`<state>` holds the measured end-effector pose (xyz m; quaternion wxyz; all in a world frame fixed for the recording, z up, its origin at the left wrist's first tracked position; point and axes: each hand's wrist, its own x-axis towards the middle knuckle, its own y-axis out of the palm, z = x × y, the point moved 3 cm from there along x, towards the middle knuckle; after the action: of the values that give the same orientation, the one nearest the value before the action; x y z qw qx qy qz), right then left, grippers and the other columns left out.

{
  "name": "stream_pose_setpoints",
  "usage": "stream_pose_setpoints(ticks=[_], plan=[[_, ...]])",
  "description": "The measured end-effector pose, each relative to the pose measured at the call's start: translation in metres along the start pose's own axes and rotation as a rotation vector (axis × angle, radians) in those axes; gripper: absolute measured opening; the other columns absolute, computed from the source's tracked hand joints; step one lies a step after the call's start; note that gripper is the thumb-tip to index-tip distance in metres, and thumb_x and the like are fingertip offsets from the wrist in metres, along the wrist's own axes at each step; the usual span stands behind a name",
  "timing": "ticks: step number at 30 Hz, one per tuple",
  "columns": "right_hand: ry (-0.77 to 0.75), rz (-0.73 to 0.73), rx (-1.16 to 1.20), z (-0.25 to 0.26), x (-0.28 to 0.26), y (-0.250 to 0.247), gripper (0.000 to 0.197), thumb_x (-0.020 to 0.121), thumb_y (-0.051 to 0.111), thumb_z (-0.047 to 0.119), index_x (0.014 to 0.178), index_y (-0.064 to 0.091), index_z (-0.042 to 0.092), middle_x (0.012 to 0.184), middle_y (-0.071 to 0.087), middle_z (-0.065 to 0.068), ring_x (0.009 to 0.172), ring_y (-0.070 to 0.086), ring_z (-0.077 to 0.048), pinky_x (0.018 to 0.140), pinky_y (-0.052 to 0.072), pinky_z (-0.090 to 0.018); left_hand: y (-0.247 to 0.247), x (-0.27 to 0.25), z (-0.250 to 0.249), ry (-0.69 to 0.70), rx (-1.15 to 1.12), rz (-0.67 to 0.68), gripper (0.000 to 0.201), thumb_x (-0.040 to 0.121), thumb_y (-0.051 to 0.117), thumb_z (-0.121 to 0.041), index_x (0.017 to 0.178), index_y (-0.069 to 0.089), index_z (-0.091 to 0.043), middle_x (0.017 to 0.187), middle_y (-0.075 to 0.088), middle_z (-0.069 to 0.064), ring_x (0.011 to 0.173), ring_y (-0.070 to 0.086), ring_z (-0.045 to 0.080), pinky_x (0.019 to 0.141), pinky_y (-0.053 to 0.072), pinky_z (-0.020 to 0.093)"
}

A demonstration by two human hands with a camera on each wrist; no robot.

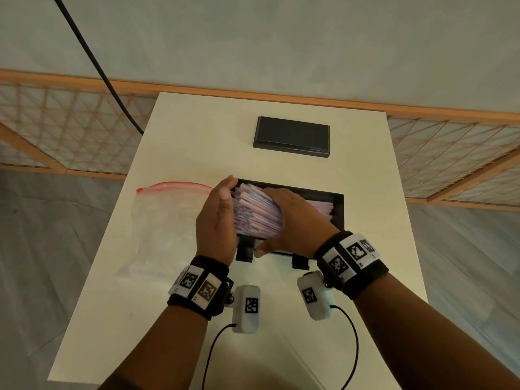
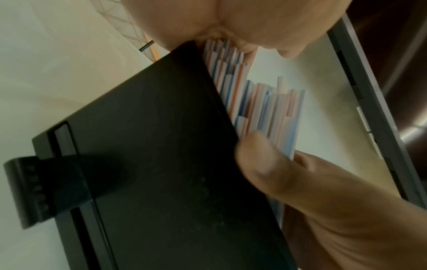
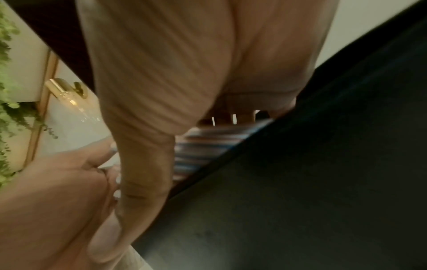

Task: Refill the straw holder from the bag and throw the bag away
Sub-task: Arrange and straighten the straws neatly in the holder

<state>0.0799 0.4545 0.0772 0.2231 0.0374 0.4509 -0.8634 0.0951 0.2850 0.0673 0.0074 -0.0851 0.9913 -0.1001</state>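
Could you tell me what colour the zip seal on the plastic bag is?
The zip seal is red, clearest in the head view.

The bag lies just left of the left hand; the black lid sits beyond both hands. Bare bench lies open right of the right hand.

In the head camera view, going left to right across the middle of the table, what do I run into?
Zip bag → left hand → bundle of straws → right hand → right end of the black straw holder.
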Motion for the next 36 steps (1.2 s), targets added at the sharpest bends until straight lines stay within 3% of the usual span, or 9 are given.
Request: stream_pose_setpoints(ticks=[4, 7, 11, 17, 21, 25, 27, 30, 36], plan=[[-0.006, 0.081, 0.080, 0.001, 0.006, 0.002, 0.111, 0.054, 0.094, 0.054, 0.146, 0.036, 0.029, 0.130, 0.058, 0.006, 0.113, 0.056, -0.012, 0.100, 0.048, -0.033, 0.005, -0.005, -0.004, 0.040, 0.049, 0.024, 0.090, 0.087, 0.017, -0.083, 0.144, 0.055, -0.025, 0.145, 0.058, -0.010, 0.134, 0.055, 0.008, 0.112, 0.048, 0.039], [-0.010, 0.130, 0.146, 0.000, 0.009, -0.001, 0.112, 0.051, 0.095, 0.053, 0.144, 0.036, 0.034, 0.126, 0.058, 0.010, 0.110, 0.057, -0.010, 0.095, 0.049, -0.030, 0.006, -0.006, -0.005, 0.050, 0.068, 0.042, 0.079, 0.094, 0.019, -0.073, 0.147, 0.052, -0.025, 0.148, 0.056, -0.008, 0.136, 0.054, 0.010, 0.112, 0.048, 0.042], [-0.013, 0.149, 0.187, -0.002, 0.014, -0.002, 0.112, 0.044, 0.094, 0.061, 0.139, 0.039, 0.037, 0.123, 0.058, 0.015, 0.108, 0.058, -0.006, 0.097, 0.051, -0.034, 0.006, -0.004, 0.003, 0.055, 0.033, 0.046, 0.083, 0.093, 0.018, -0.079, 0.147, 0.053, -0.026, 0.147, 0.058, -0.007, 0.137, 0.055, 0.015, 0.111, 0.048, 0.047], [0.020, 0.249, 0.158, -0.003, 0.020, -0.006, 0.104, 0.048, 0.094, 0.057, 0.136, 0.041, 0.036, 0.116, 0.061, 0.014, 0.103, 0.059, -0.006, 0.094, 0.051, -0.032, 0.005, -0.003, 0.010, 0.038, 0.018, 0.051, 0.079, 0.093, 0.017, -0.079, 0.147, 0.052, -0.033, 0.149, 0.056, -0.009, 0.138, 0.054, 0.015, 0.112, 0.047, 0.047], [0.015, 0.271, 0.145, -0.001, 0.025, -0.013, 0.103, 0.050, 0.096, 0.051, 0.135, 0.042, 0.035, 0.117, 0.060, 0.013, 0.107, 0.057, -0.009, 0.095, 0.049, -0.032, 0.006, -0.002, 0.014, 0.028, 0.038, 0.044, 0.080, 0.092, 0.015, -0.080, 0.146, 0.052, -0.036, 0.151, 0.048, -0.020, 0.147, 0.043, 0.012, 0.117, 0.041, 0.046], [-0.005, 0.274, 0.136, -0.002, 0.026, -0.010, 0.105, 0.049, 0.095, 0.052, 0.138, 0.041, 0.037, 0.120, 0.060, 0.013, 0.109, 0.057, -0.009, 0.096, 0.048, -0.030, 0.007, -0.005, 0.023, 0.025, 0.029, 0.049, 0.076, 0.093, 0.017, -0.079, 0.146, 0.051, -0.038, 0.151, 0.054, -0.005, 0.144, 0.048, 0.018, 0.114, 0.044, 0.049], [-0.012, 0.283, 0.129, -0.002, 0.027, -0.009, 0.106, 0.050, 0.096, 0.051, 0.139, 0.041, 0.036, 0.122, 0.060, 0.013, 0.110, 0.056, -0.009, 0.095, 0.046, -0.028, 0.007, -0.006, 0.023, 0.023, 0.023, 0.055, 0.079, 0.092, 0.016, -0.081, 0.146, 0.052, -0.036, 0.149, 0.056, -0.004, 0.140, 0.052, 0.016, 0.112, 0.047, 0.048], [-0.011, 0.287, 0.095, 0.000, 0.030, -0.010, 0.105, 0.049, 0.095, 0.052, 0.138, 0.042, 0.035, 0.122, 0.061, 0.012, 0.111, 0.057, -0.010, 0.100, 0.048, -0.035, 0.007, -0.005, 0.021, 0.017, 0.008, 0.070, 0.082, 0.090, 0.016, -0.082, 0.146, 0.052, -0.034, 0.148, 0.057, -0.002, 0.137, 0.055, 0.016, 0.110, 0.049, 0.046], [-0.027, 0.259, -0.016, 0.006, 0.035, -0.015, 0.109, 0.050, 0.094, 0.057, 0.141, 0.040, 0.033, 0.125, 0.063, 0.008, 0.112, 0.059, -0.015, 0.101, 0.049, -0.039, 0.005, -0.003, 0.026, 0.084, 0.067, 0.091, 0.079, 0.098, 0.012, -0.072, 0.148, 0.052, -0.024, 0.142, 0.062, 0.004, 0.135, 0.056, 0.020, 0.110, 0.047, 0.049]])
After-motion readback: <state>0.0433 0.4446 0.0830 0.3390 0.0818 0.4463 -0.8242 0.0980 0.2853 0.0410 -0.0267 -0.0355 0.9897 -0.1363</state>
